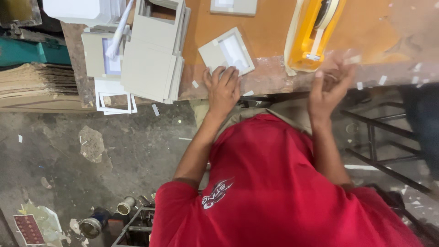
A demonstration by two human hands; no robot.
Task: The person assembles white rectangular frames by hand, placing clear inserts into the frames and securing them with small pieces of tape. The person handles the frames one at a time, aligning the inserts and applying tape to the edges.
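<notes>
Pressing flat, the left hand (pixel 222 89) lay spread on the frame (pixel 227 51), which sat left of the dispenser (pixel 312 34). Right hand (pixel 328 87) blurred, grip unreadable. Risk: frame could slide off edge under uneven pressure.

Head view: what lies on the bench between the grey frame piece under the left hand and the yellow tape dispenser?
In the head view, only bare orange-brown bench top lies between the grey frame piece under the left hand and the yellow tape dispenser.
</notes>
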